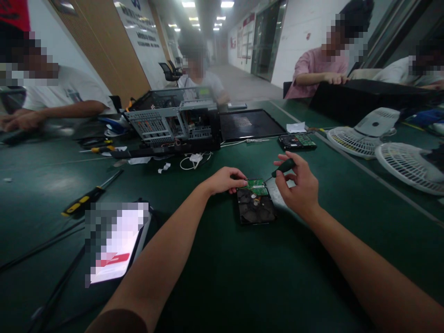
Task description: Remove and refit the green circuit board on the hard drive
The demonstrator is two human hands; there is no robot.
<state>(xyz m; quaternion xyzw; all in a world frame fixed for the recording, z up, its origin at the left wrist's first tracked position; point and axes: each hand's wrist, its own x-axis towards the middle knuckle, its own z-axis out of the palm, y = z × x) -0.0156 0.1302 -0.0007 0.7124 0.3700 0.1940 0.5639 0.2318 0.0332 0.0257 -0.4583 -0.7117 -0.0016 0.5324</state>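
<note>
A hard drive (255,208) lies on the green table with its green circuit board (257,187) facing up at the far end. My left hand (227,180) grips the drive's far left corner, thumb on the board and fingers at the edge. In my right hand (299,185) is a small screwdriver with a dark green handle (283,167), pinched between thumb and fingers. Its thin shaft slants down to the board's right edge; whether the tip sits in a screw is too small to tell.
An opened computer case (169,125) stands at the back, beside a black side panel (251,124). Another hard drive (297,141) lies behind my right hand. White fans (412,164) are at right; a yellow-black screwdriver (92,195) and a lit tablet (120,240) at left. Several people sit around.
</note>
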